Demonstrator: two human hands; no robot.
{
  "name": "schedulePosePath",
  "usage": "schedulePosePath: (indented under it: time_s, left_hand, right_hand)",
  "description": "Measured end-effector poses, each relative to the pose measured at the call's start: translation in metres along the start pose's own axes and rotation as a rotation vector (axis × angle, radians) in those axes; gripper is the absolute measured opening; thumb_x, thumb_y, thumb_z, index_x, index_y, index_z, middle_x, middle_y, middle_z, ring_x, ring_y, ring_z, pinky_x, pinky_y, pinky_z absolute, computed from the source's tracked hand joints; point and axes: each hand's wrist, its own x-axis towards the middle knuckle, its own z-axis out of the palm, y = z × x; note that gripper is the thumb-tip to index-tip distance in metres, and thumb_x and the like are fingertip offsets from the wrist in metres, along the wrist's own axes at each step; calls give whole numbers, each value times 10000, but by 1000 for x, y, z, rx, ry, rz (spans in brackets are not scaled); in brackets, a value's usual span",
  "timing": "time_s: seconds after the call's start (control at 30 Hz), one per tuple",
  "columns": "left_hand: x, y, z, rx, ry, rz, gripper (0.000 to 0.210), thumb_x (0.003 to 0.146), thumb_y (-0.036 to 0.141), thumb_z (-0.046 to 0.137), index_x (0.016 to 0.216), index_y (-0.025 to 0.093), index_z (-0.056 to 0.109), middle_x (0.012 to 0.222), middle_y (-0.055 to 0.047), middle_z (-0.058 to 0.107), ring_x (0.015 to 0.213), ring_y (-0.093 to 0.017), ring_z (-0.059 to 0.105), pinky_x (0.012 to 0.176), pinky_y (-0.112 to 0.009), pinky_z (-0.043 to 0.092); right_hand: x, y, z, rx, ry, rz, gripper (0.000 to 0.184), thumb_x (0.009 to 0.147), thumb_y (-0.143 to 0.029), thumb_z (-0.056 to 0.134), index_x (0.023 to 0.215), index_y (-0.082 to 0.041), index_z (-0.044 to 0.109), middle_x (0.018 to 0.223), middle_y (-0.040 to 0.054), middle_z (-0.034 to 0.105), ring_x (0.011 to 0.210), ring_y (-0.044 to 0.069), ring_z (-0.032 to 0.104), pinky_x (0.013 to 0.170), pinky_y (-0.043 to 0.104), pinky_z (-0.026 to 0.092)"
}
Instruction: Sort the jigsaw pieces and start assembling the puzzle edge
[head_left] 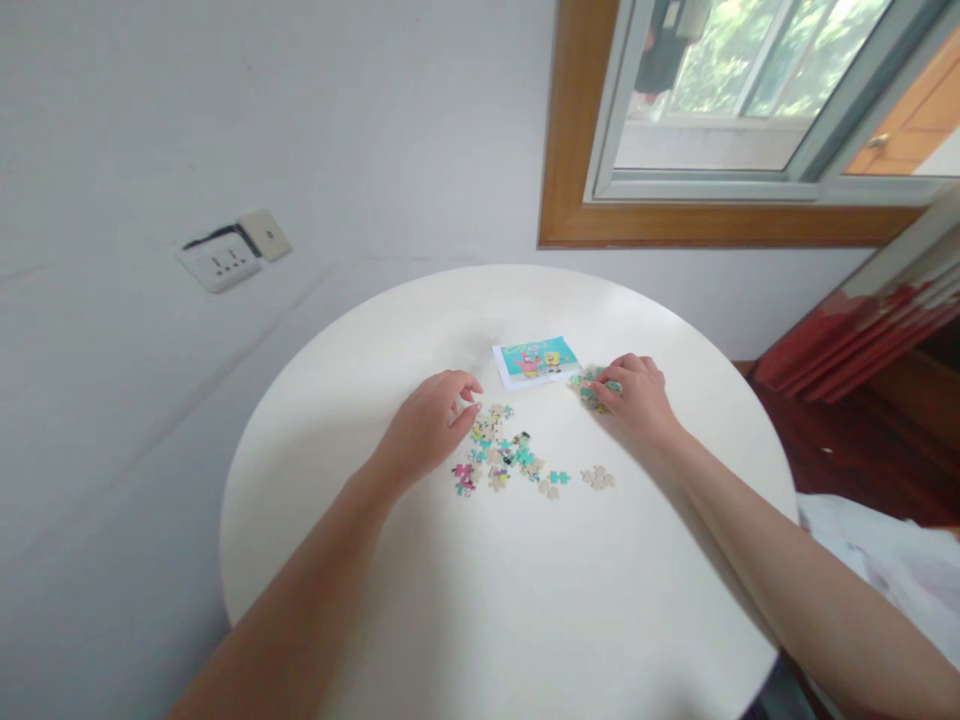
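Many small jigsaw puzzle pieces (pixel 523 455) lie loosely scattered on the white round table (pixel 525 600), some teal, yellow or pink, others with their plain beige backs up. At the left edge of this scatter is my left hand (pixel 429 425), thumb and fingers apart, nothing held. My right hand (pixel 637 395) is bent over a second heap of puzzle pieces (pixel 587 388) on the right, its thumb and fingers closed around teal pieces and partly covering the heap. Between the hands and farther back lies a picture card (pixel 536 361) showing a pink and a yellow cartoon figure.
A pale wall (pixel 375 150) rises behind the table, with a socket (pixel 221 260) at left. A wood-framed window (pixel 570 225) is at upper right. Beside the table on the right are a red and white curtain (pixel 847 320) and a white plastic-like sheet (pixel 877 550).
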Motion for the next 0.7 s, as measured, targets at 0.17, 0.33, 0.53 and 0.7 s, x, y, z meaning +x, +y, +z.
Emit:
schedulePosePath:
  time_s: [0.17,0.33,0.53,0.7]
  left_hand:
    - [0,-4,2,-1,8,12,166,845,203,512,999,202,573,917,-25,612,803,-182,572,821,-323,475]
    - [0,-8,3,-16,24,37,172,849,209,507,1011,205,565,915,-27,600,823,-185,579,833,-322,477]
    - [-2,-9,-2,-8,-16,22,168,869,207,468,990,194,583,936,-43,605,831,-186,581,836,-331,486]
    - [-3,-13,-5,27,-124,28,241,832,126,459,958,186,656,978,-71,610,881,-203,589,841,-341,491]
  right_hand:
    - [-1,-4,8,-24,-22,-9,194,888,-369,617,826,-233,741,1005,85,635,982,278,493,767,391,340]
    - [-1,-7,9,-55,20,-63,207,910,-356,583,887,-228,743,1008,87,639,990,272,488,782,386,330]
    - [-1,-4,5,-18,100,-79,294,955,-351,481,896,-211,732,948,100,652,920,271,506,742,387,344]
    - [-2,-7,3,48,115,-138,282,951,-338,480,924,-215,732,932,101,650,898,268,520,758,403,373]
